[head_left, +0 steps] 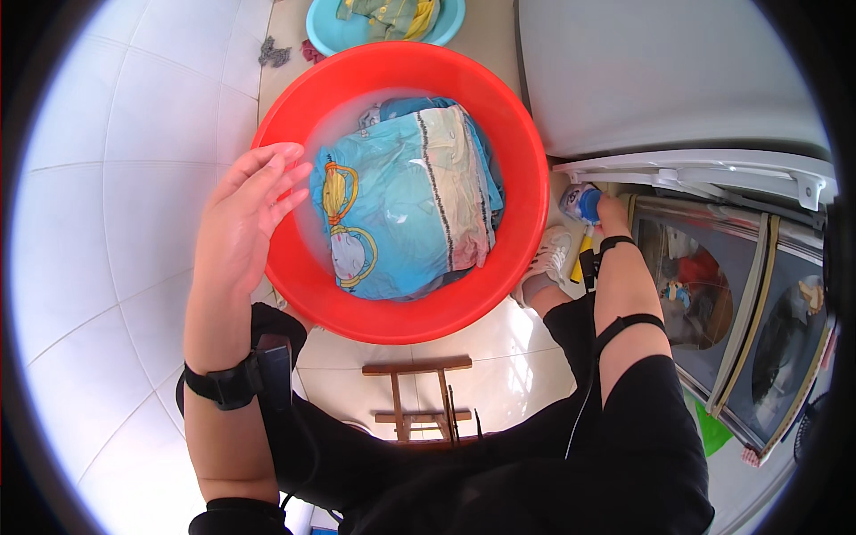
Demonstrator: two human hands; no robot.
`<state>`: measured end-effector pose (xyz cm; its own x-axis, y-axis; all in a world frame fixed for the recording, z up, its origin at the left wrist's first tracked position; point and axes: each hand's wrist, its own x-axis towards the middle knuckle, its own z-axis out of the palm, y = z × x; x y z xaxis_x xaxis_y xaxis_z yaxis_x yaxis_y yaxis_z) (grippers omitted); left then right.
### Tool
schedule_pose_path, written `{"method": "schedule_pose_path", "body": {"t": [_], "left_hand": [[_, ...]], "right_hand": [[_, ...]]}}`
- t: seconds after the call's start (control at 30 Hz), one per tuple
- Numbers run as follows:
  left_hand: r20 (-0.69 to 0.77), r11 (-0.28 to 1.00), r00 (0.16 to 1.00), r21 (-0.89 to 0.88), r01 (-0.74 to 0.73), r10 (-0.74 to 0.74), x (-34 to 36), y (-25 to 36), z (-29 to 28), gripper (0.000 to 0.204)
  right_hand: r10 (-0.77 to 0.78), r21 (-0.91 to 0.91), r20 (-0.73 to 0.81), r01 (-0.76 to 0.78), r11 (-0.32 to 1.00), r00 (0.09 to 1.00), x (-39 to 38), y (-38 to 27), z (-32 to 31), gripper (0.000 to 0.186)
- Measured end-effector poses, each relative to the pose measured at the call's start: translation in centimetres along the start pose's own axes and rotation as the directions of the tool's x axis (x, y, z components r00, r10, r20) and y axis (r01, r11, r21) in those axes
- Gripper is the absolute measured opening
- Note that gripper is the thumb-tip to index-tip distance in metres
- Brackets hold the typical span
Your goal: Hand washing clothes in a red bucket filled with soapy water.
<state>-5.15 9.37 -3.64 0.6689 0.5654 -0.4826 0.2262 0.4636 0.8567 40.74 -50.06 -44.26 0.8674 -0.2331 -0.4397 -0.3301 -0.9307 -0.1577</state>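
Note:
A large red basin (401, 325) holds cloudy water (316, 134) and a bundle of wet fabric (401, 196), mostly light blue with a cream band and yellow printed figures. Over the basin's left rim, my left hand (254, 192) is raised with its fingers apart, holding nothing. At the basin's right, my right hand (608, 214) is low down, closed on a blue and clear plastic bottle (578, 198), which it partly hides.
Behind are a light-blue tub (325, 27) with clothes and small cloths (275, 53). Tiled wall (143, 223) runs left; a grey appliance (660, 71) and glass-fronted panels (695, 303) stand right. A wooden stool (416, 366) is below me; a yellow-handled object (584, 259) lies beside my shoe (548, 254).

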Motion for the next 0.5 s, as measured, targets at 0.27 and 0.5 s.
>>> {"method": "schedule_pose_path", "body": {"t": [0.27,0.5], "left_hand": [[-0.174,0.998,0.984,0.02,0.052,-0.048,-3.8,-1.3,-4.3,0.026],[-0.378,0.849,0.871,0.299,0.435,-0.313,-2.8,-13.2,-12.3,0.035]], "right_hand": [[-0.215,0.326,-0.552,0.446,0.834,0.805,-30.5,-17.6,2.3,0.022],[-0.495,0.05,0.084,0.493,0.869,0.865,-38.5,-19.6,13.9,0.034]]}}
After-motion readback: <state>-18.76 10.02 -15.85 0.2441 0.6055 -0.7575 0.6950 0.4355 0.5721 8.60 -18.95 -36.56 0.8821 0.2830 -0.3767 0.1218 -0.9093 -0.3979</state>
